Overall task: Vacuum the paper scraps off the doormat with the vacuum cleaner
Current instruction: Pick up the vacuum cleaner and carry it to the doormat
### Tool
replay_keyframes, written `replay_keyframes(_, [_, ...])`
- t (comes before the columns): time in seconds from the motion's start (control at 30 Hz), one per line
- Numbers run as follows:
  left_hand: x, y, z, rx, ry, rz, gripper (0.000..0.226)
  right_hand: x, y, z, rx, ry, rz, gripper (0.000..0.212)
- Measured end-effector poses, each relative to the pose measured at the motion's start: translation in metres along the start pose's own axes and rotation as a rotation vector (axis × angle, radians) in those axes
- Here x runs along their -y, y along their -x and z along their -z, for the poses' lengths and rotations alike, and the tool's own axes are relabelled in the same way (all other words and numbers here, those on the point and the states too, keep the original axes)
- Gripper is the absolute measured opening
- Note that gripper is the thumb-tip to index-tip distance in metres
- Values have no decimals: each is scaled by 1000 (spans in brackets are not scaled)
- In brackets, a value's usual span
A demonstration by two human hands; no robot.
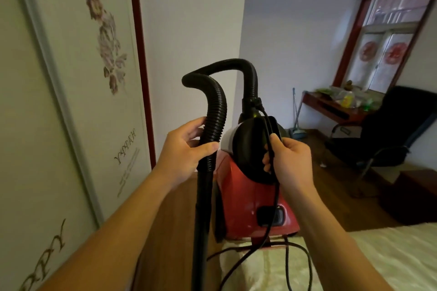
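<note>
1. Red plastic forms the body of the vacuum cleaner (248,196), at the centre of the frame, with its base by the edge of a pale bed cover (354,262) at the lower right.
2. The left hand (186,151) grasps the ribbed black hose (216,111) just above the rigid tube (202,220). The right hand (290,160) curls round the power cord (276,194).
3. No doormat or scraps are in view, so the step looks like readying the machine. The cord is best fed out free of loops and kept clear of the hose.
4. The body stands nearly upright, its long axis vertical and the hose outlet toward the top of the frame. The tube runs down to the bottom edge, nozzle hidden.
</note>
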State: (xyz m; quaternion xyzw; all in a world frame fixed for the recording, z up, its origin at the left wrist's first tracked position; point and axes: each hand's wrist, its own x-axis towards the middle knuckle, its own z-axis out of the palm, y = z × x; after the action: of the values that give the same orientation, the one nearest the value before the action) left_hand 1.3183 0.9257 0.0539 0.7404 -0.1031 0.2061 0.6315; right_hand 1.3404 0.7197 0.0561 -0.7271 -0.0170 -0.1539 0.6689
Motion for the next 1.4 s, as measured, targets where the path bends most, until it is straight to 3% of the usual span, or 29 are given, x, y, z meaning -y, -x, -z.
replay_keyframes(0.33, [82, -142, 41, 28, 16, 46, 59, -27, -123, -97, -7, 3, -30, 37])
replay_keyframes(0.9, [207, -452, -21, 69, 50, 34, 55, -97, -447, -165, -60, 22, 6, 36])
replay_keyframes(1.4, [375, -683, -76, 382, 199, 46, 54, -195, -657, -217, -331, 190, -86, 39])
